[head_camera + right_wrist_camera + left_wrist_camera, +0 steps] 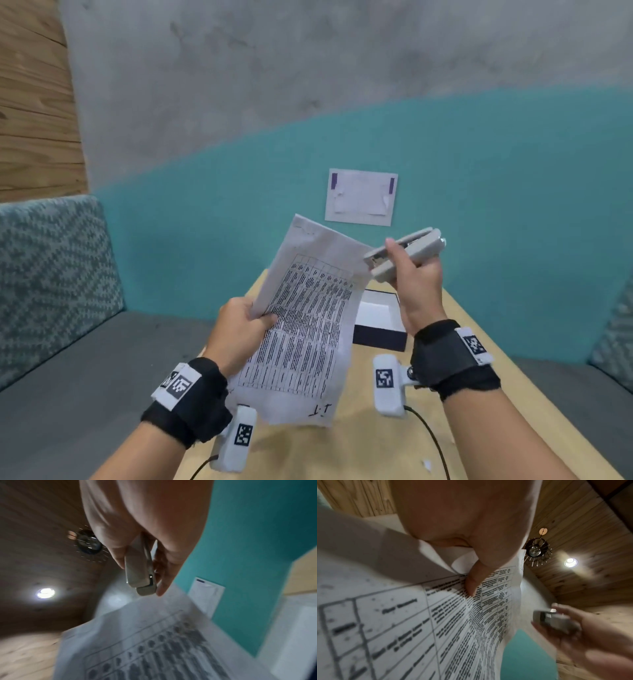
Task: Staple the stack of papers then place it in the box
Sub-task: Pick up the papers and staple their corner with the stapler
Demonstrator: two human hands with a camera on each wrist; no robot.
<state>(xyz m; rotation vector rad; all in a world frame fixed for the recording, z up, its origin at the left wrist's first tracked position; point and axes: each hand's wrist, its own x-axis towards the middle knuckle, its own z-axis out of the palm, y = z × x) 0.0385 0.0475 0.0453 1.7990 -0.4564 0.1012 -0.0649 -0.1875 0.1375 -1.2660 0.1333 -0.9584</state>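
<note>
The left hand (pixel 239 329) is pinching the printed white paper stack (pixel 305 325) mid-edge above the wooden desk (pixel 376 442); the right hand (pixel 414 284) is clasping the grey metal stapler (pixel 400 251) at its corner. Loose sheets could be fanning, so the staple may miss some; the open white-lined dark box (pixel 380 322) is waiting behind.

wooden table (pixel 394 442), patterned cushion (pixel 51 274), ceiling lamp (pixel 536 551)

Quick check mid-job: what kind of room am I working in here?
Probably a lounge or cafe-style booth, not an office: a grey cushioned bench with patterned teal backrest wraps a light wooden table, below a teal-and-concrete wall and a wood-plank ceiling with a caged pendant lamp.
</note>
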